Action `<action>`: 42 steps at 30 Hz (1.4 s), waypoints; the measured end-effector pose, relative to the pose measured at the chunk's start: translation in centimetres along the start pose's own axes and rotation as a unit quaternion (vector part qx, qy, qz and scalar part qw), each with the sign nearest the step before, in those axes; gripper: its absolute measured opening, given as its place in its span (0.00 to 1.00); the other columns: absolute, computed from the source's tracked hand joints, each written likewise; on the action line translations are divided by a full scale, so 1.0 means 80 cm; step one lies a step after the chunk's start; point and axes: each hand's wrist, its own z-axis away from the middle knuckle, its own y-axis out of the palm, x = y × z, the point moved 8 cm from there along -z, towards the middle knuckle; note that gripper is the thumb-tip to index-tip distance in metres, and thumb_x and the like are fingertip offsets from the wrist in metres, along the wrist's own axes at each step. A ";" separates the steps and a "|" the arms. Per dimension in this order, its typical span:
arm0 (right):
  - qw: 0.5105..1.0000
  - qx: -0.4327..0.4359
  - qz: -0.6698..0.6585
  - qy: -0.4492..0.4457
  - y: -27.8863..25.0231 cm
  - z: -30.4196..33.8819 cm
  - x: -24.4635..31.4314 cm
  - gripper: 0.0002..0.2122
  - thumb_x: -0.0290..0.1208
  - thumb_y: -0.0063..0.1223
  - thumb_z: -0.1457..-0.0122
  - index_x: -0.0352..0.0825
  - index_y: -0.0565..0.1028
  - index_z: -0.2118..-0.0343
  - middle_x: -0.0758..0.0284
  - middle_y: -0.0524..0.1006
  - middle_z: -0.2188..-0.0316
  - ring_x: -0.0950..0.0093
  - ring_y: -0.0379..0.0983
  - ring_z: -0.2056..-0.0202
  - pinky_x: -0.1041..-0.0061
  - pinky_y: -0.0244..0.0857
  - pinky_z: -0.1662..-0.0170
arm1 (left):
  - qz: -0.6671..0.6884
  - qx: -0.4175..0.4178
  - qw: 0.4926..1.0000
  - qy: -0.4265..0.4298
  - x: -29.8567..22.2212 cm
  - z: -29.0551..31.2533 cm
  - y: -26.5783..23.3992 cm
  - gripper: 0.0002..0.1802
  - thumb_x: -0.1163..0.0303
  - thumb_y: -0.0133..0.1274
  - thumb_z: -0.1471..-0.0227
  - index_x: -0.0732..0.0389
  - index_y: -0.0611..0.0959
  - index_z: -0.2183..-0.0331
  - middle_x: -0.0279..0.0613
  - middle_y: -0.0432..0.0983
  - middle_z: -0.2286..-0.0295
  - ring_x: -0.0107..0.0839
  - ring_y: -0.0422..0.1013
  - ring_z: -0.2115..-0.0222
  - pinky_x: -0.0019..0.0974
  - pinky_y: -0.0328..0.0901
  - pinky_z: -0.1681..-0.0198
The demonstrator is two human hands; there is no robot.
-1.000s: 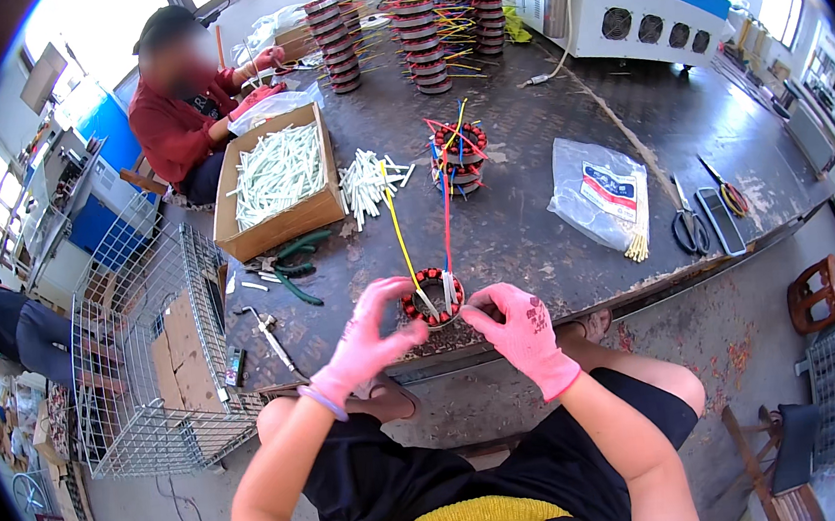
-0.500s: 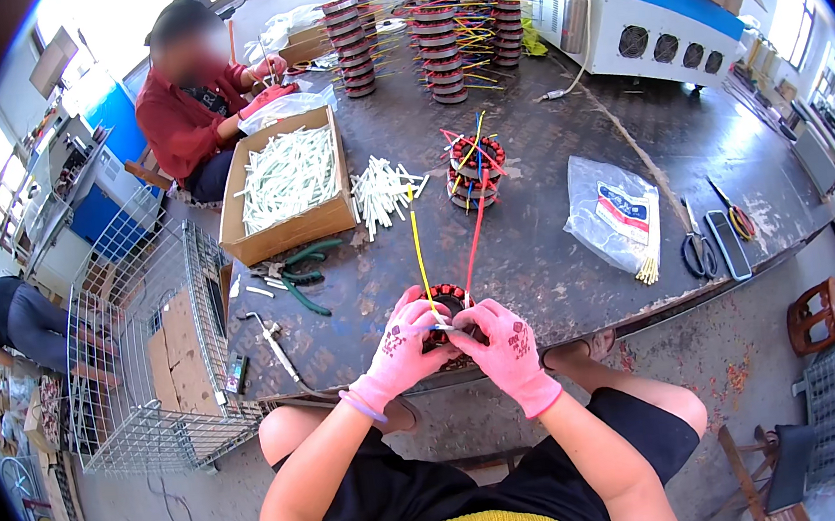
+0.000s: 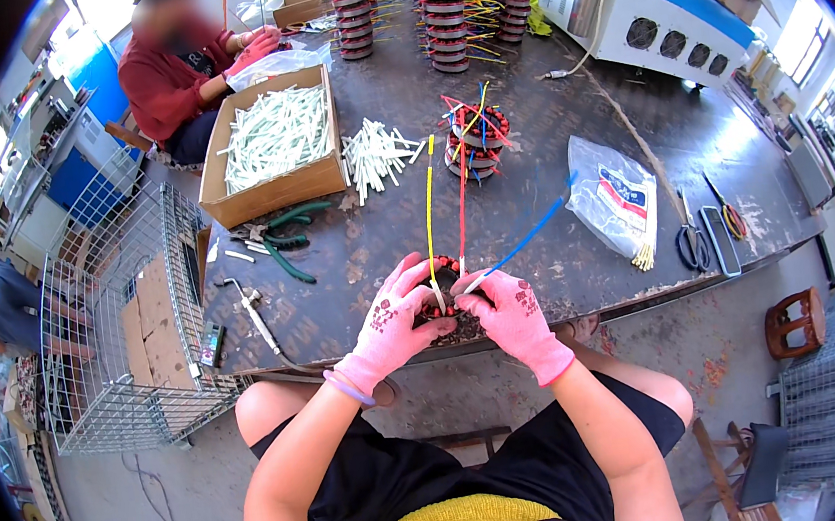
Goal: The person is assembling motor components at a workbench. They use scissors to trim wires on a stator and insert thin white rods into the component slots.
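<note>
At the table's near edge sits a motor stator (image 3: 447, 268), a dark ring with red windings, partly hidden by my fingers. From it a yellow wire (image 3: 430, 204) and a red wire (image 3: 463, 218) rise, and a blue wire (image 3: 528, 240) slants up to the right. White sleeves cover the lower ends of the wires. My left hand (image 3: 392, 313), in a pink glove, is closed around the stator's left side. In a matching glove, my right hand (image 3: 509, 314) pinches the blue wire's white sleeve at the stator's right side.
Green-handled pliers (image 3: 287, 245), a thin metal torch-like tool (image 3: 258, 316) and a carton (image 3: 276, 196) of white sleeves lie to the left. More stators (image 3: 477, 144) stand beyond. A plastic bag (image 3: 612, 196), scissors (image 3: 692, 239) and a phone (image 3: 724, 241) lie right. A co-worker (image 3: 173, 73) sits far left.
The blue wire, earlier mostly hidden at my fingers, now extends up to the right. My right hand has shifted to its sleeve. The whole view has tilted slightly downward.
</note>
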 end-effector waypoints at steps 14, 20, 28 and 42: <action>0.996 -0.070 -0.011 0.049 0.009 0.002 -0.015 0.04 0.26 0.59 0.43 0.33 0.77 0.66 0.58 0.77 0.69 0.59 0.76 0.66 0.65 0.69 0.63 | 0.031 0.006 0.999 -0.013 0.000 -0.003 0.000 0.18 0.71 0.69 0.60 0.61 0.82 0.64 0.45 0.65 0.42 0.56 0.51 0.35 0.51 0.54 0.36; 0.984 -0.051 0.166 -0.051 0.011 -0.018 0.019 0.07 0.31 0.62 0.47 0.35 0.77 0.70 0.64 0.76 0.73 0.60 0.75 0.69 0.63 0.67 0.66 | 0.017 -0.003 1.000 0.001 0.001 -0.001 -0.001 0.21 0.70 0.69 0.61 0.62 0.81 0.61 0.44 0.66 0.42 0.55 0.54 0.36 0.51 0.56 0.37; 0.921 0.008 0.363 -0.139 0.039 -0.046 0.020 0.09 0.35 0.61 0.49 0.43 0.79 0.65 0.70 0.74 0.70 0.68 0.73 0.62 0.64 0.64 0.60 | 0.020 -0.021 1.000 -0.003 0.004 0.000 0.002 0.22 0.68 0.70 0.61 0.61 0.81 0.61 0.45 0.67 0.44 0.54 0.56 0.37 0.51 0.56 0.37; 0.993 -0.019 0.116 -0.026 -0.006 -0.011 0.018 0.07 0.30 0.62 0.49 0.35 0.81 0.68 0.64 0.73 0.74 0.64 0.72 0.71 0.66 0.65 0.68 | 0.017 -0.018 1.000 -0.002 0.000 0.001 0.003 0.18 0.67 0.69 0.59 0.61 0.80 0.66 0.44 0.65 0.41 0.57 0.54 0.37 0.53 0.54 0.36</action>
